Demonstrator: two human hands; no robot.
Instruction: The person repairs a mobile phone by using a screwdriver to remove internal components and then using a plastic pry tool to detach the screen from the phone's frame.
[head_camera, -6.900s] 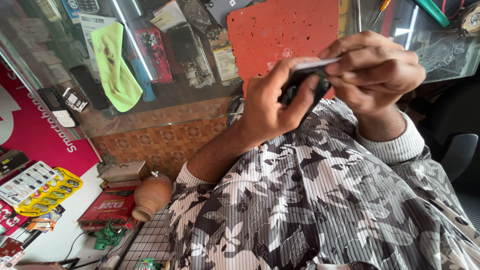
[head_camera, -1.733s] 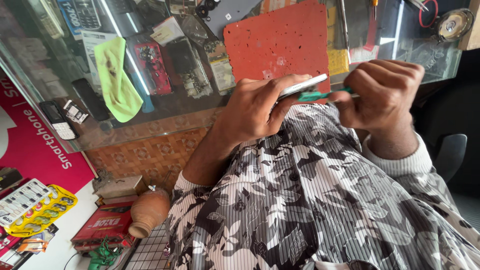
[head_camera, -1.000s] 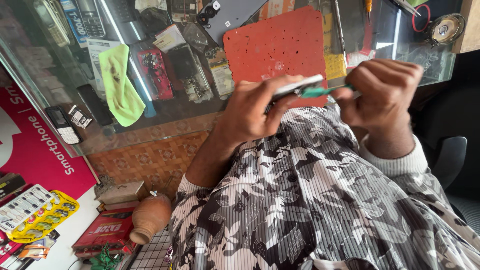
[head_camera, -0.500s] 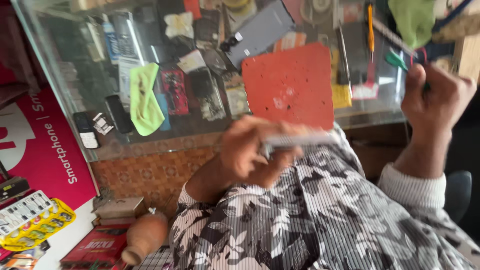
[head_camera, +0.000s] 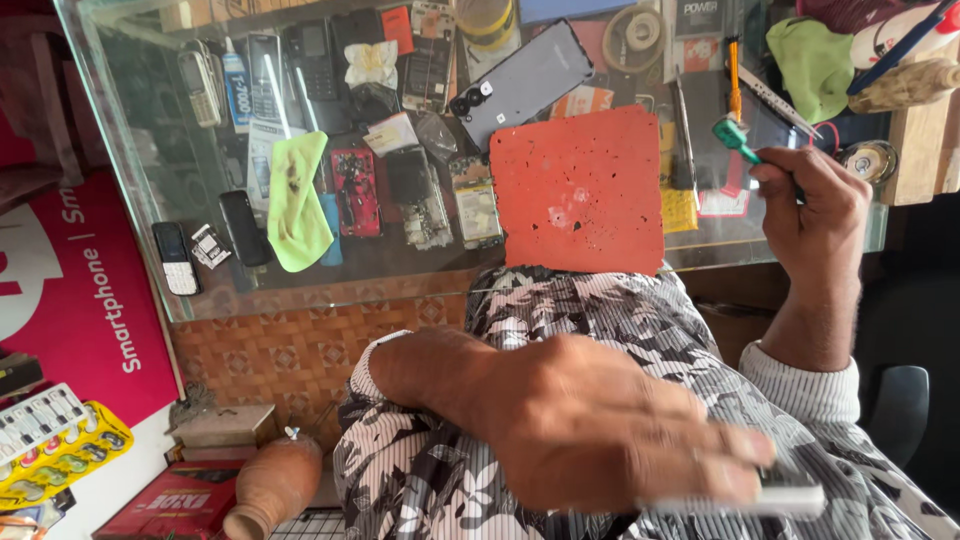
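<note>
Right hand (head_camera: 815, 215) pinches a green-handled screwdriver (head_camera: 738, 138) over the glass counter (head_camera: 120, 120). Left hand (head_camera: 590, 430) grips a blurred phone (head_camera: 790, 492) low; work looks paused, unfinished.

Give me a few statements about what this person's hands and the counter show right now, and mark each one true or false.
1. The right hand holds a green-handled tool above the glass counter. True.
2. The left hand is empty. False: it holds a thin flat device, blurred, close to the camera.
3. A red mat lies on the counter. True.
4. The two hands are pressed together. False: they are well apart, the left low, the right raised.
5. A yellow-green cloth lies under the glass among old phones. True.
</note>
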